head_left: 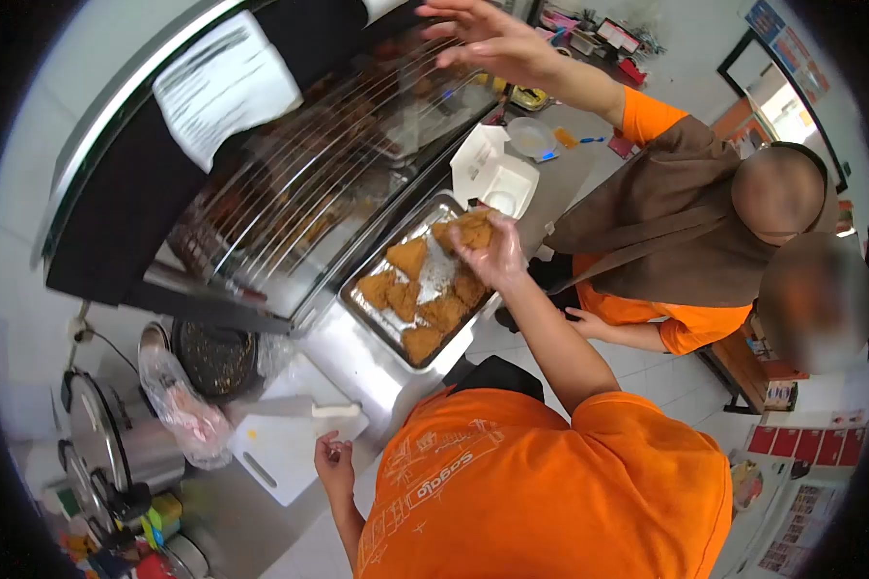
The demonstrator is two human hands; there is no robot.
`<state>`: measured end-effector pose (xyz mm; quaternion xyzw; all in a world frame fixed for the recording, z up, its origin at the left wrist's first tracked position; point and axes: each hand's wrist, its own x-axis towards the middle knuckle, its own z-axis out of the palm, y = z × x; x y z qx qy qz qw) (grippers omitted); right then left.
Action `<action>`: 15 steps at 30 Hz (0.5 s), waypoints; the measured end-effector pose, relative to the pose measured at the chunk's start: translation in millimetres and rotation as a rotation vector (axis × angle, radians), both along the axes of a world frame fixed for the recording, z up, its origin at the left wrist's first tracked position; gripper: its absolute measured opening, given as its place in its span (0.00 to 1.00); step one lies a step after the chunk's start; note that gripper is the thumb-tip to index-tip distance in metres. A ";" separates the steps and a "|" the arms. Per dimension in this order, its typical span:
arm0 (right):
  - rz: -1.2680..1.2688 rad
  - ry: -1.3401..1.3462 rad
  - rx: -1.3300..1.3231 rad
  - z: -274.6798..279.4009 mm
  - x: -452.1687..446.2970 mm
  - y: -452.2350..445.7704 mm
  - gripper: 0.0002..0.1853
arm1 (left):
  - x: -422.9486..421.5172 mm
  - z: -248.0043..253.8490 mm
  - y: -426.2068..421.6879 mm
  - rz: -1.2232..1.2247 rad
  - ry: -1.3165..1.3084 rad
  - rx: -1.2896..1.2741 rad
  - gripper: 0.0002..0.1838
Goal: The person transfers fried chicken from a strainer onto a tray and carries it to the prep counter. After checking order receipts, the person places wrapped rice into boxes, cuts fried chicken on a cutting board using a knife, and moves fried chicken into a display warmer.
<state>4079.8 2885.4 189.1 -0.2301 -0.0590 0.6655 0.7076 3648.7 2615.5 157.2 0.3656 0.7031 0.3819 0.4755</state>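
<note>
My right hand (497,253), which seems to wear a clear plastic glove, is closed around a golden breaded fried piece (465,232) above the far end of a metal tray (352,311). Several more breaded pieces, some triangular, lie in that tray, including one fried piece (421,343) at its near end. Beyond the tray stands an open white takeaway box (512,183). My left hand (334,465) hangs low beside the white cutting board (278,478), its fingers loosely bent and apart, holding nothing visible. A white-handled utensil (335,411) lies on the board's edge.
A glass display cabinet (309,164) with wire racks rises behind the tray. At right a co-worker (657,222) reaches a raised hand (497,43) toward the cabinet. A black pan (214,357), plastic bag (188,415) and large metal pot (116,434) stand at left.
</note>
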 end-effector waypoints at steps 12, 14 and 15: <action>0.188 -2.017 -1.012 -164.2 186.4 211.3 0.36 | 51.9 8.9 12.8 0.013 0.078 -0.022 0.14; 0.386 -2.058 -1.066 -140.3 185.4 208.9 0.34 | 61.4 12.7 17.8 0.055 0.090 -0.011 0.13; 0.308 -1.966 -1.080 -144.9 186.4 210.4 0.33 | 65.6 12.8 17.1 0.071 0.095 -0.016 0.13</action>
